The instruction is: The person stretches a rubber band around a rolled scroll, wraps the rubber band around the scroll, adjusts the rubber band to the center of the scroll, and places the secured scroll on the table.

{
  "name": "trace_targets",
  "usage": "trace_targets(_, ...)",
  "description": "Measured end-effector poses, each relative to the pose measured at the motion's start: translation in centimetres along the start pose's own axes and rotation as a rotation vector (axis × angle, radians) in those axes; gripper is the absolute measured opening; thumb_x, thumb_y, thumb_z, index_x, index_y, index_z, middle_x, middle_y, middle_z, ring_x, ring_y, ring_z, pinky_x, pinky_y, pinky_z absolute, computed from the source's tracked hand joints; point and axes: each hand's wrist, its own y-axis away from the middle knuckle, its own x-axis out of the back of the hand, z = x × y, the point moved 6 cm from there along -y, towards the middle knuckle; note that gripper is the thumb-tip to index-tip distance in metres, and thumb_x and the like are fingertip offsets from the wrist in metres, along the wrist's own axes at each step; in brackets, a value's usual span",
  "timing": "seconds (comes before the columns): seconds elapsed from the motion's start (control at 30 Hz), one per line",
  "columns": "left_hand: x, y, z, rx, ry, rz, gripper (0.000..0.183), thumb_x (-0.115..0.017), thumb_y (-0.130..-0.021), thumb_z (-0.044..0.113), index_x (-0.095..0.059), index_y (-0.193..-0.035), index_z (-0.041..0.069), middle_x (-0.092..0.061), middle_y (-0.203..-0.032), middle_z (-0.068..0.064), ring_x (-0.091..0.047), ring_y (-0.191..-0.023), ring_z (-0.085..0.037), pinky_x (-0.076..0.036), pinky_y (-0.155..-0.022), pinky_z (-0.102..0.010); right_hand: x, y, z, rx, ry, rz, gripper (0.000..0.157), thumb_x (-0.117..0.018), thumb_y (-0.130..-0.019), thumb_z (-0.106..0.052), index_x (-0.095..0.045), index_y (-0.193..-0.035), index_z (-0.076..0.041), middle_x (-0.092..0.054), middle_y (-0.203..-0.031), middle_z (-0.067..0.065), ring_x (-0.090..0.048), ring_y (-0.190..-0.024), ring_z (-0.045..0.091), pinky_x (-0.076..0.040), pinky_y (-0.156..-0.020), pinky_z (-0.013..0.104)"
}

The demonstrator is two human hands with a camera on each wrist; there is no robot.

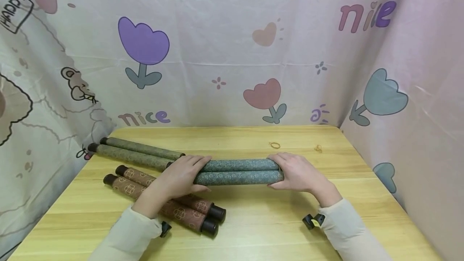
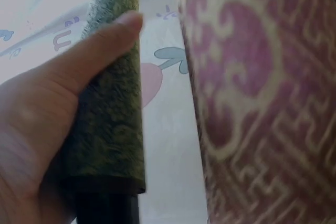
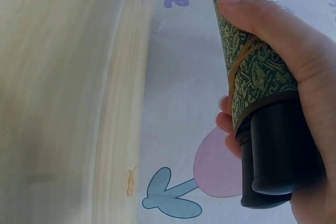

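Two blue-green patterned scrolls (image 1: 239,178) lie side by side in my hands, above the table. My left hand (image 1: 180,177) grips their left end, with the thumb along the near scroll, as the left wrist view also shows. At the other end, my right hand (image 1: 300,173) holds both rolls together. A rubber band (image 3: 245,59) wraps them close to the right thumb, and their black end knobs (image 3: 286,148) stick out beside the palm. Beneath my left forearm lies a pair of reddish-brown scrolls (image 1: 181,212) with flower motifs, partly hidden by it.
Olive-green scrolls (image 1: 135,156) lie as a pair at the back left of the wooden table (image 1: 261,228). Toward the back right are a loose rubber band (image 1: 275,145) and a crumpled one (image 1: 318,148). A printed curtain (image 1: 203,39) encloses the table's back and sides.
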Motion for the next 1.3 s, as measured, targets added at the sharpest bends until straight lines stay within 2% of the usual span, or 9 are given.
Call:
trace_targets(0.13, 0.3, 0.2, 0.0, -0.035, -0.025, 0.037, 0.09, -0.066, -0.08, 0.065, -0.049, -0.14, 0.0, -0.06, -0.127, -0.014, -0.058, -0.113, -0.033, -0.045, -0.099, -0.05, 0.1, 0.1, 0.0, -0.022, 0.001, -0.017, 0.08, -0.081, -0.069, -0.056, -0.058, -0.129, -0.01, -0.065, -0.116, 0.009, -0.064, -0.101, 0.027, -0.054, -0.08, 0.047)
trace_targets(0.33, 0.6, 0.3, -0.2, -0.056, -0.063, 0.083, 0.085, -0.068, -0.082, 0.061, -0.051, -0.137, -0.002, -0.061, -0.126, -0.016, -0.058, -0.113, -0.035, -0.044, -0.1, -0.05, 0.1, 0.1, 0.1, -0.058, -0.005, -0.059, 0.088, -0.077, -0.073, -0.059, -0.05, -0.14, -0.009, -0.06, -0.128, 0.015, -0.058, -0.114, 0.035, -0.047, -0.093, 0.054)
trace_targets(0.5, 0.6, 0.5, -0.4, -0.051, -0.095, 0.086, 0.084, -0.067, -0.084, 0.061, -0.051, -0.136, -0.003, -0.061, -0.125, -0.016, -0.058, -0.113, -0.035, -0.045, -0.1, -0.049, 0.3, 0.4, 0.9, -0.101, -0.042, -0.088, 0.104, -0.085, -0.065, -0.056, -0.042, -0.145, -0.005, -0.055, -0.133, 0.018, -0.053, -0.121, 0.036, -0.041, -0.101, 0.055)
trace_targets(0.63, 0.6, 0.5, -0.4, -0.053, -0.105, 0.078, 0.084, -0.064, -0.085, 0.062, -0.051, -0.137, -0.003, -0.06, -0.126, -0.016, -0.058, -0.113, -0.034, -0.045, -0.099, -0.048, 0.3, 0.6, 1.2, -0.106, -0.006, -0.097, 0.095, -0.085, -0.068, -0.05, -0.046, -0.141, -0.003, -0.057, -0.13, 0.016, -0.054, -0.119, 0.035, -0.042, -0.099, 0.054)
trace_targets(0.73, 0.4, 0.4, -0.4, -0.061, -0.113, 0.081, 0.083, -0.064, -0.085, 0.062, -0.051, -0.137, -0.003, -0.06, -0.125, -0.016, -0.058, -0.113, -0.034, -0.044, -0.1, -0.048, 0.3, 0.5, 1.0, -0.092, 0.028, -0.098, 0.086, -0.081, -0.072, -0.048, -0.048, -0.138, -0.002, -0.058, -0.128, 0.016, -0.055, -0.117, 0.033, -0.043, -0.098, 0.053)
trace_targets(0.9, 0.4, 0.4, -0.3, -0.071, -0.124, 0.093, 0.083, -0.066, -0.085, 0.061, -0.052, -0.136, -0.002, -0.061, -0.124, -0.015, -0.059, -0.111, -0.033, -0.045, -0.098, -0.048, 0.2, 0.1, 0.2, -0.04, 0.072, -0.063, 0.083, -0.077, -0.075, -0.052, -0.05, -0.135, -0.001, -0.059, -0.126, 0.014, -0.056, -0.115, 0.032, -0.043, -0.097, 0.051)
trace_targets(1.1, 0.4, 0.3, -0.1, -0.084, -0.121, 0.117, 0.083, -0.069, -0.082, 0.06, -0.053, -0.135, -0.003, -0.062, -0.122, -0.015, -0.059, -0.11, -0.034, -0.045, -0.098, -0.049, 0.1, -0.3, -0.6, 0.014, 0.141, -0.019, 0.083, -0.078, -0.073, -0.057, -0.054, -0.131, -0.001, -0.062, -0.121, 0.011, -0.059, -0.111, 0.029, -0.044, -0.097, 0.047)
trace_targets(1.3, 0.3, 0.3, 0.0, -0.088, -0.121, 0.109, 0.082, -0.067, -0.083, 0.061, -0.053, -0.135, -0.002, -0.062, -0.123, -0.015, -0.059, -0.11, -0.033, -0.045, -0.098, -0.049, -0.1, -0.6, -1.8, 0.072, 0.152, 0.022, 0.084, -0.08, -0.07, -0.056, -0.056, -0.128, -0.001, -0.063, -0.117, 0.01, -0.06, -0.108, 0.028, -0.045, -0.097, 0.045)
